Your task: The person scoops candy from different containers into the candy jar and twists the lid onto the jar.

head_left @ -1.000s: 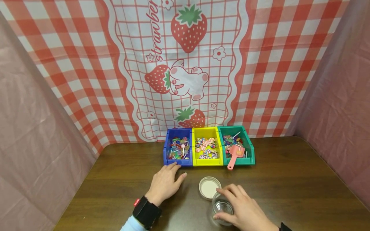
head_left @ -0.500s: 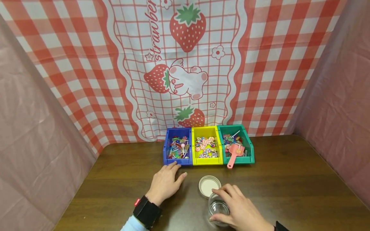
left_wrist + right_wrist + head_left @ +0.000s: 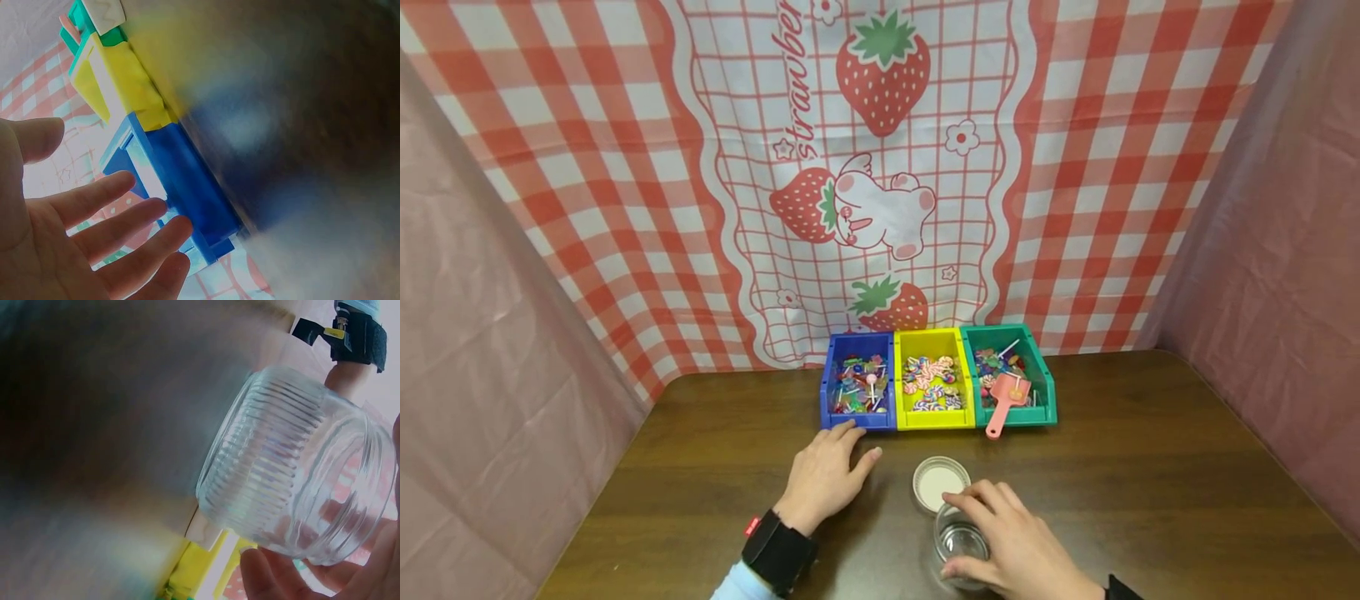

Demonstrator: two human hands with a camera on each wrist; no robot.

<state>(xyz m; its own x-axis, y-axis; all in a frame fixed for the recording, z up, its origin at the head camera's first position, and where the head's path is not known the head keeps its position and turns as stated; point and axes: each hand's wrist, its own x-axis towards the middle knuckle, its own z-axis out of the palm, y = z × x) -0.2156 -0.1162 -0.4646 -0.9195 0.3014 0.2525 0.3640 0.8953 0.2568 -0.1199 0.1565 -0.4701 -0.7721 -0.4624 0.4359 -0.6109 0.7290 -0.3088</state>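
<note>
A ribbed clear glass jar (image 3: 961, 543) stands upright on the table, its mouth uncovered. My right hand (image 3: 1018, 546) grips it around the upper part, thumb on the near side and fingers on the far side, as the right wrist view of the jar (image 3: 269, 450) also shows. Just behind it lies a round cream-coloured lid (image 3: 942, 485). My left hand (image 3: 827, 475) holds nothing; its fingers are loosely spread, with fingertips right at the front of the blue bin (image 3: 859, 422). In the left wrist view, the palm and relaxed fingers of my left hand (image 3: 94, 231) face the camera.
Beside the blue bin stand a yellow bin (image 3: 934, 419) and a green bin (image 3: 1043, 392); all contain small colourful candies. A pink scoop (image 3: 1004, 400) lies in the green bin, handle over its front. A red-checked cloth (image 3: 1097, 192) hangs behind the wooden table (image 3: 715, 433).
My right hand has shifted slightly left together with the jar. The left hand keeps its place by the blue bin, and the lid has stayed where it was.
</note>
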